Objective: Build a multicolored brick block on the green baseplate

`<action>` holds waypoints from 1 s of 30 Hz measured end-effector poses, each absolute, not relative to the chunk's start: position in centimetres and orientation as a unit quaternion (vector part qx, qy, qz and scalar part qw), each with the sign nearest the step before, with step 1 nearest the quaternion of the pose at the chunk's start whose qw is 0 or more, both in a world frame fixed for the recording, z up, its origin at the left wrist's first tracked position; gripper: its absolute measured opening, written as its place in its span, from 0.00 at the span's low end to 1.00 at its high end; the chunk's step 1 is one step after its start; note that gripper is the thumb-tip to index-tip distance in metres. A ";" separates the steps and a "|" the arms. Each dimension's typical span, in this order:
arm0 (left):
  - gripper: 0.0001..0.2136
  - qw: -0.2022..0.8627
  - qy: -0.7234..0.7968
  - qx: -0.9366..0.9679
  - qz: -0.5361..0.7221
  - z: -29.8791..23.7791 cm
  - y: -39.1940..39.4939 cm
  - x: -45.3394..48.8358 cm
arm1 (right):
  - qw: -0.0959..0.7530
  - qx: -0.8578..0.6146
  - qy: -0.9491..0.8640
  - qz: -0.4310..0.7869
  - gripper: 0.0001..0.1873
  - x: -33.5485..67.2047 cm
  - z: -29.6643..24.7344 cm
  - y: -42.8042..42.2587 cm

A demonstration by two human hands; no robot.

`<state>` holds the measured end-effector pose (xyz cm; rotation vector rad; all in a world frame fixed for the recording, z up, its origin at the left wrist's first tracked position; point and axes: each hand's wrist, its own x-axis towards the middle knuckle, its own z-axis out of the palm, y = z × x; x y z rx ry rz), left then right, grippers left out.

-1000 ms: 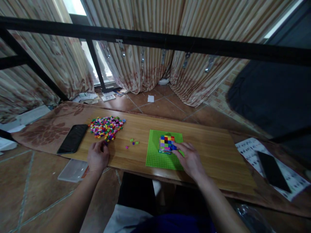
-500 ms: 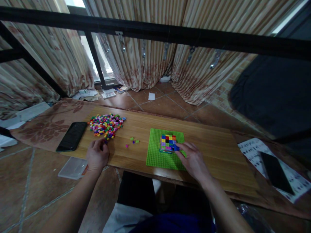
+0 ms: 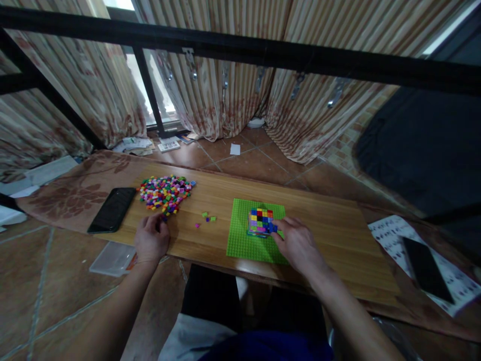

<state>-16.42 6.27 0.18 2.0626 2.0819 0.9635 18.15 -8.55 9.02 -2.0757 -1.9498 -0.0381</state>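
A multicoloured block of stacked toy bricks (image 3: 259,221) stands on a green studded baseplate (image 3: 240,245). At its right edge, my right hand (image 3: 298,243) has thumb and forefinger closed on a small blue brick (image 3: 274,228), which touches or nearly touches the stack. My left hand (image 3: 152,236) rests on the wooden board by the near side of a heap of loose bricks (image 3: 165,193). Its fingers are curled, with a dark purple bit at the fingertips that is too small to make out. A few stray bricks (image 3: 209,218) lie between the heap and the baseplate.
A black phone (image 3: 112,209) lies left of the heap. Another dark phone (image 3: 427,268) rests on a printed sheet (image 3: 387,228) at the right. A clear plastic lid or tray (image 3: 110,259) sits below the board's near left edge. A black rail (image 3: 240,47) crosses ahead, before curtains.
My right hand has shifted very slightly at the stack's right edge, fingers still at the blue brick. My left hand stays by the heap. The view has tilted a touch.
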 end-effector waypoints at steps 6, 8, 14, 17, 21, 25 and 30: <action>0.16 0.042 0.673 0.671 0.309 0.2 6.2 -16.5 | 0.114 -0.724 -0.680 -0.025 0.08 18.2 9.3 -8.5; 0.16 0.045 0.670 0.673 0.310 0.1 6.2 -16.5 | 0.105 -0.725 -0.681 -0.026 0.09 18.0 9.4 -8.3; 0.16 0.039 0.672 0.670 0.314 0.2 6.2 -16.4 | 0.064 -0.718 -0.693 -0.026 0.11 17.0 10.1 -7.4; 0.15 0.040 0.675 0.667 0.313 0.4 6.1 -16.3 | 0.041 -0.712 -0.700 -0.039 0.11 16.9 10.4 -7.1; 0.15 0.042 0.676 0.667 0.310 0.5 6.0 -16.2 | 0.074 -0.708 -0.702 -0.025 0.09 17.4 10.2 -7.2; 0.15 0.043 0.674 0.666 0.316 0.5 6.0 -16.2 | 0.150 -0.710 -0.689 -0.002 0.08 18.3 9.4 -7.7; 0.15 0.044 0.676 0.665 0.314 0.3 6.1 -16.3 | 0.251 -0.698 -0.669 0.047 0.10 19.1 8.1 -8.4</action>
